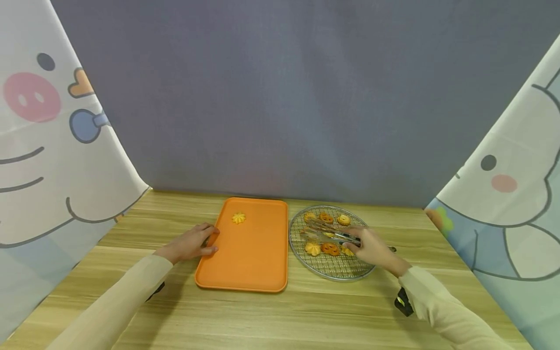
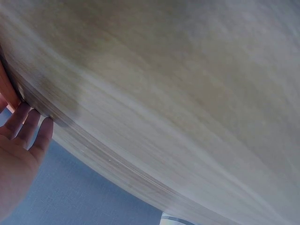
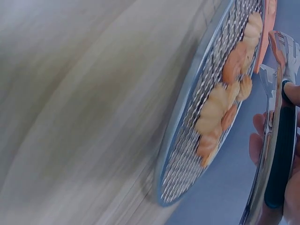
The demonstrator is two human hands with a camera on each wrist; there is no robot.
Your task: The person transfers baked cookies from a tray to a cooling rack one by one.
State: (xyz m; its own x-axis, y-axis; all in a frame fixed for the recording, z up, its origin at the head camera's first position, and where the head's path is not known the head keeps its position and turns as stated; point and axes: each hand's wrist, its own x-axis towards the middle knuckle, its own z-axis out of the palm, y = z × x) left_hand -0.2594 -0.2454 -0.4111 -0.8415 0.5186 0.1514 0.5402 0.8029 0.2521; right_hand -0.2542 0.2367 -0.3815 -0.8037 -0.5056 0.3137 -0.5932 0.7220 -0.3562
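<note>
My left hand (image 1: 194, 243) rests on the left rim of an orange tray (image 1: 249, 257), fingers fairly straight and touching its edge in the left wrist view. One yellow flower-shaped cookie (image 1: 238, 218) lies near the tray's top left. My right hand (image 1: 372, 248) grips metal food tongs (image 3: 280, 154) with dark handle grips. In the head view the tongs' blurred tips hang over the cookies on a round wire mesh rack (image 1: 323, 266). A flower-shaped cookie (image 1: 312, 248) and a brown pretzel-shaped cookie (image 1: 330, 249) lie there among several others. Whether the tongs hold a cookie is unclear.
Tray and rack stand side by side with a narrow gap on the wooden table (image 1: 218, 316). A grey cloth wall (image 1: 280, 112) rises behind. Printed cartoon panels flank the table, such as the left panel (image 1: 35, 194).
</note>
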